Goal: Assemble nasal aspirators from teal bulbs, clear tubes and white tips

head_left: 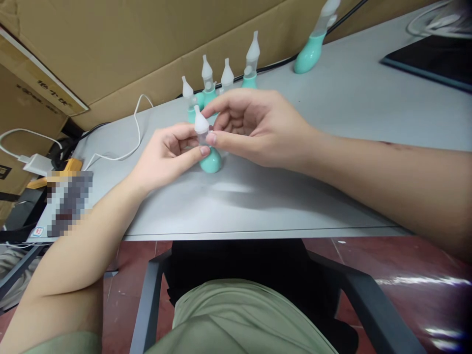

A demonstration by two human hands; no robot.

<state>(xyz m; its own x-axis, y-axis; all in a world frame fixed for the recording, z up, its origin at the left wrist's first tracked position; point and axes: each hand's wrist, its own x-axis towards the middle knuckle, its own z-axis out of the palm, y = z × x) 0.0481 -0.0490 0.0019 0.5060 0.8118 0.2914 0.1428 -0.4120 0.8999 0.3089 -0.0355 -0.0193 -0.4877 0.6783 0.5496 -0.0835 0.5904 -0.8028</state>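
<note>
A nasal aspirator (210, 161) with a teal bulb, a clear middle and a white pointed tip stands nearly upright between my hands, just above or on the table. My left hand (167, 150) pinches it from the left, its thumb where the clear part meets the bulb. From the right, my right hand (254, 125) has its thumb against the clear part; its index finger curves behind by the white tip, and the other fingers are curled. Behind my hands stand several more such aspirators (207, 73), partly hidden by my right hand. Another aspirator (310, 51) leans farther right.
The grey table (177, 211) ends in front of me. A cardboard wall (147, 44) runs along the back, with a black cable at its foot. White cables and a charger (39, 164) are at left beside a blurred-out object (70, 204). A dark flat panel (435, 61) lies far right.
</note>
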